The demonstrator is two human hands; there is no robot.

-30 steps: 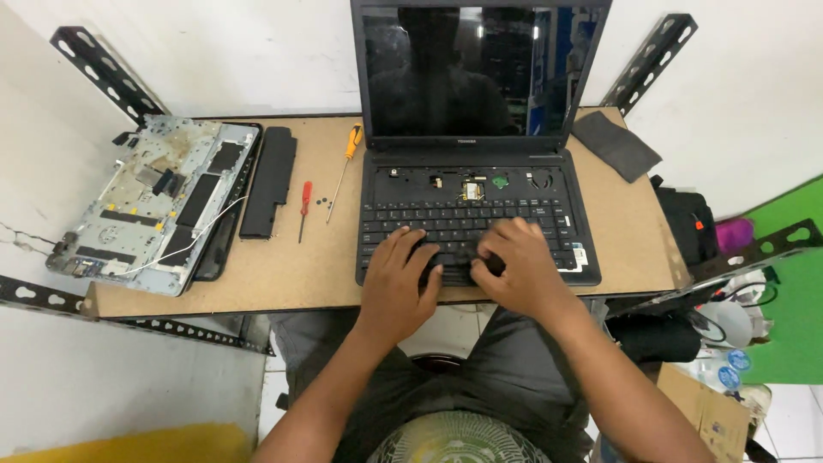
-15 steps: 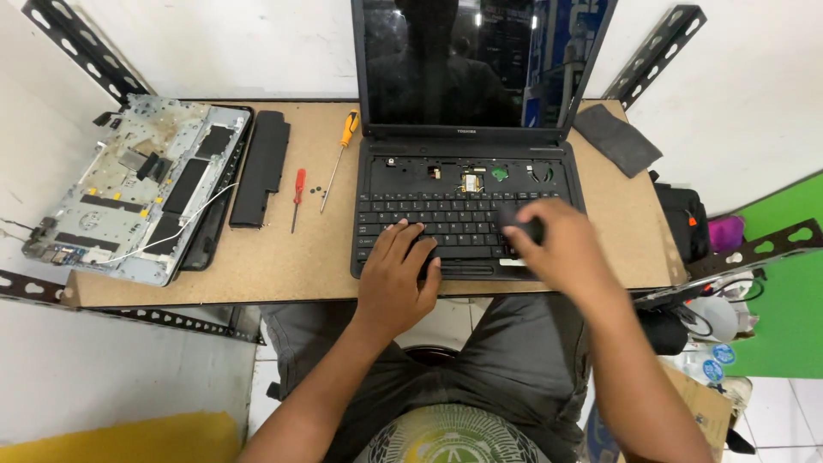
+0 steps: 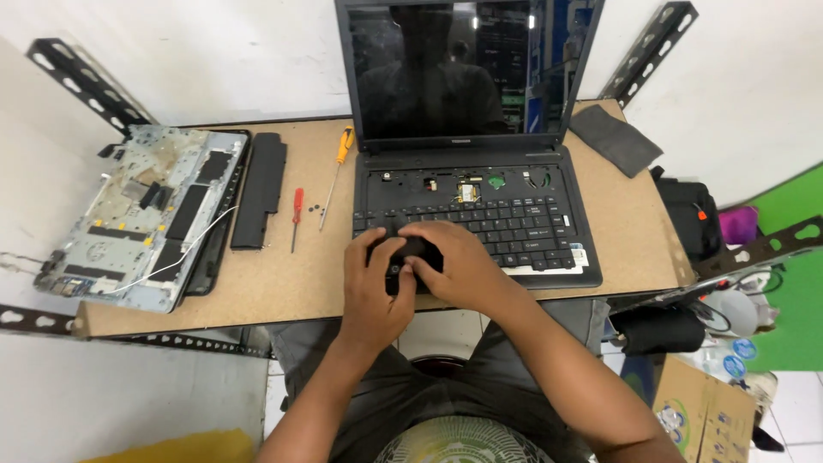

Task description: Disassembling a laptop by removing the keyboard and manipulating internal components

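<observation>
An open black laptop (image 3: 549, 184) stands on the brown table (image 3: 283, 283), its screen dark. Its black keyboard (image 3: 523, 227) lies slid toward me, so a strip of bare chassis with small connectors shows behind it. My left hand (image 3: 373, 287) curls over the keyboard's front left corner. Right beside it, my right hand (image 3: 459, 266) lies across the front left keys, fingers bent down onto them. The two hands touch and hide that part of the keyboard.
To the left lie a stripped laptop base (image 3: 137, 214), a long black battery (image 3: 260, 189), a red screwdriver (image 3: 297, 214), an orange-handled screwdriver (image 3: 336, 167) and a few small screws (image 3: 315, 208). A grey cloth (image 3: 615, 139) lies at the far right. Black slotted metal brackets frame the table.
My right hand has come from the keyboard's right side to its left front, next to my left hand. The left hand stayed near the front left corner.
</observation>
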